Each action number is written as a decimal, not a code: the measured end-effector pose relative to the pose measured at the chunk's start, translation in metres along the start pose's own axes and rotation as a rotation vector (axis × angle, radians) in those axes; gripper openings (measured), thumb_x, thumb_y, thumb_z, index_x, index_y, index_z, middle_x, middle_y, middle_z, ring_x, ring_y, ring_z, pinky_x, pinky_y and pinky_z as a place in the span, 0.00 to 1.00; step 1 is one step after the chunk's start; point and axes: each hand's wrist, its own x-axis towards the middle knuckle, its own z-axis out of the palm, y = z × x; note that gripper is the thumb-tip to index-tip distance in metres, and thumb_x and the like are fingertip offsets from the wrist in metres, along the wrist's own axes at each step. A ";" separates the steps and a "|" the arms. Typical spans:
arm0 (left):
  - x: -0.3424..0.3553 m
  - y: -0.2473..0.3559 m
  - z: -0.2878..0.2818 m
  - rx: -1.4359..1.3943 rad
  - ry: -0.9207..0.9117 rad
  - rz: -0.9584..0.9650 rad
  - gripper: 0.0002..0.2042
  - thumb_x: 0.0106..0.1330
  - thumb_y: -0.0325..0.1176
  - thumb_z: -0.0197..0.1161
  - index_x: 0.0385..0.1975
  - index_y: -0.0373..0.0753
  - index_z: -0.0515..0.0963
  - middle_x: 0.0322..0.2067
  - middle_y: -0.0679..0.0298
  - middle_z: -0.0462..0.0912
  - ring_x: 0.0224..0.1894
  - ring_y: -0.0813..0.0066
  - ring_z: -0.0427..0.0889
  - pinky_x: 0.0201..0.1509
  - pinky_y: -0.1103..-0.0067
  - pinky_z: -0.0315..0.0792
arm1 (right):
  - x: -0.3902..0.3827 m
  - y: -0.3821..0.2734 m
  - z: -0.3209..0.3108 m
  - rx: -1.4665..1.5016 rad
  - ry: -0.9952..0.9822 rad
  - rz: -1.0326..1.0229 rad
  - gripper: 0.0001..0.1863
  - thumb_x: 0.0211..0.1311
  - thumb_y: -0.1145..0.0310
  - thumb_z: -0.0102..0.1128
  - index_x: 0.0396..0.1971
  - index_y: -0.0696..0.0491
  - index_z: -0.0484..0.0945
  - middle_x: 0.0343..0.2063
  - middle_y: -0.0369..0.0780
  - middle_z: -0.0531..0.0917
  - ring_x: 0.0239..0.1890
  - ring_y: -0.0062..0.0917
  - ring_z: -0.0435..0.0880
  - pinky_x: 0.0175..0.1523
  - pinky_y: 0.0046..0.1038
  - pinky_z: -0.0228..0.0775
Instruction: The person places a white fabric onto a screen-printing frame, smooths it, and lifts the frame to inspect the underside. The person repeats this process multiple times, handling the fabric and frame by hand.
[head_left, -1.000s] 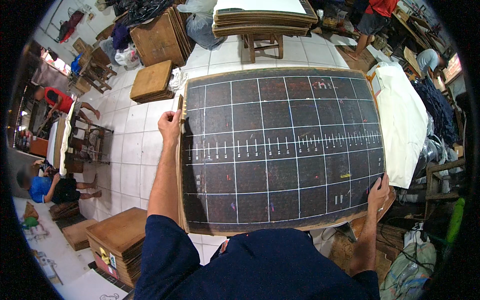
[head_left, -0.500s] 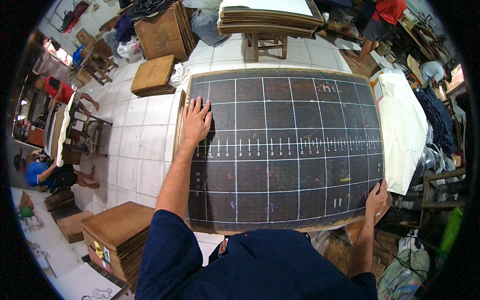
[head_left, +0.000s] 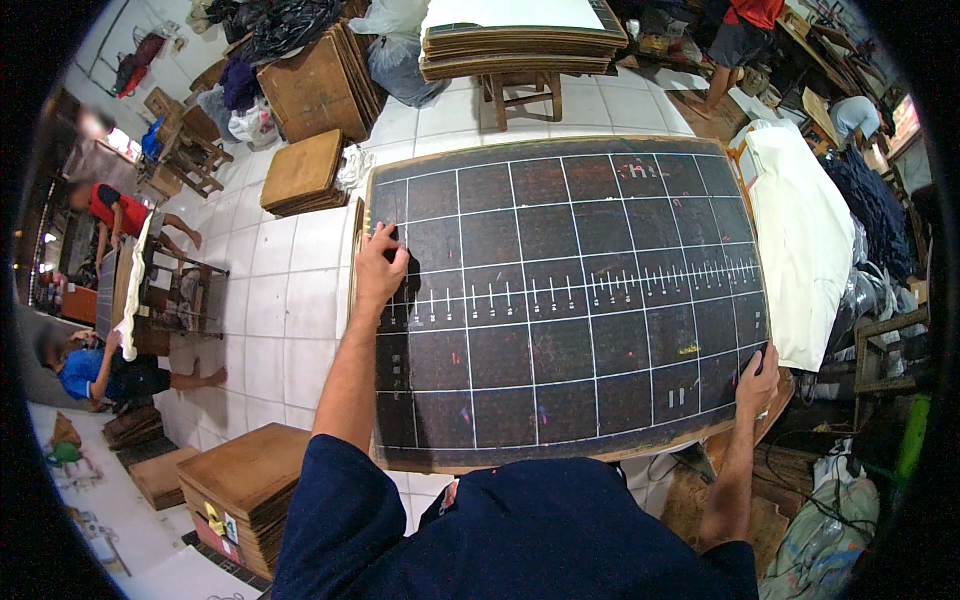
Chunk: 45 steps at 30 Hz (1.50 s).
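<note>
A large dark board [head_left: 560, 370] with a chalk-white grid and a row of short tick marks lies in front of me. Near its left edge rests my left hand [head_left: 380, 268], its fingers bent and thumb drawn in toward them. Whether anything small is pinched there is too hard to see. My right hand [head_left: 757, 382] grips the board's right edge near the lower corner, thumb on top and the other fingers mostly hidden underneath. Something small and pale shows just under that hand.
Cream cloth [head_left: 795, 250] hangs beside the board's right edge. Stacked brown boards [head_left: 245, 465] stand at lower left. Another stack [head_left: 520, 50] sits on a wooden stool beyond. White floor tiles [head_left: 270, 300] lie to the left, where people work at a table.
My left hand has gone from spread flat to bent fingers and slid slightly toward me. The board appears slightly turned, its right side nearer. My right hand still holds its edge.
</note>
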 end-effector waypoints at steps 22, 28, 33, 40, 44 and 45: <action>-0.234 -0.179 -0.133 -0.196 0.851 -0.953 0.16 0.62 0.28 0.68 0.46 0.28 0.74 0.35 0.54 0.84 0.33 0.69 0.85 0.36 0.79 0.79 | 0.005 0.004 0.002 0.003 -0.062 -0.027 0.23 0.74 0.60 0.46 0.65 0.52 0.69 0.62 0.44 0.74 0.61 0.44 0.73 0.62 0.41 0.64; -0.212 -0.117 -0.125 -0.134 0.610 -1.012 0.15 0.67 0.32 0.63 0.47 0.27 0.76 0.37 0.53 0.84 0.35 0.70 0.83 0.40 0.74 0.77 | 0.006 0.001 -0.002 0.020 -0.073 -0.050 0.23 0.73 0.61 0.47 0.64 0.52 0.70 0.62 0.45 0.74 0.60 0.44 0.74 0.61 0.42 0.66; -0.164 -0.052 -0.089 -0.215 0.269 -0.716 0.25 0.73 0.41 0.56 0.64 0.30 0.67 0.52 0.46 0.80 0.54 0.59 0.80 0.59 0.71 0.71 | 0.005 -0.003 -0.002 -0.030 -0.025 -0.026 0.23 0.72 0.60 0.48 0.62 0.53 0.71 0.59 0.46 0.77 0.58 0.44 0.75 0.60 0.42 0.68; -0.142 0.033 -0.061 0.148 -0.126 -0.668 0.31 0.74 0.55 0.44 0.67 0.36 0.64 0.60 0.39 0.71 0.63 0.41 0.70 0.66 0.62 0.64 | -0.001 -0.010 -0.003 -0.022 0.032 0.018 0.26 0.69 0.57 0.50 0.64 0.51 0.69 0.56 0.49 0.78 0.55 0.47 0.77 0.59 0.47 0.66; -0.143 0.029 -0.060 0.244 -0.146 -0.639 0.31 0.74 0.56 0.43 0.64 0.34 0.67 0.51 0.37 0.78 0.55 0.38 0.76 0.59 0.58 0.69 | -0.001 -0.011 -0.003 -0.047 0.028 0.072 0.29 0.68 0.55 0.51 0.66 0.50 0.66 0.59 0.45 0.75 0.61 0.42 0.72 0.61 0.49 0.61; -0.145 0.024 -0.059 0.255 -0.142 -0.617 0.31 0.74 0.56 0.43 0.64 0.33 0.67 0.50 0.36 0.78 0.55 0.38 0.76 0.59 0.58 0.69 | -0.001 -0.011 -0.004 -0.044 0.031 0.082 0.29 0.69 0.54 0.51 0.66 0.51 0.67 0.60 0.44 0.74 0.62 0.40 0.71 0.62 0.49 0.59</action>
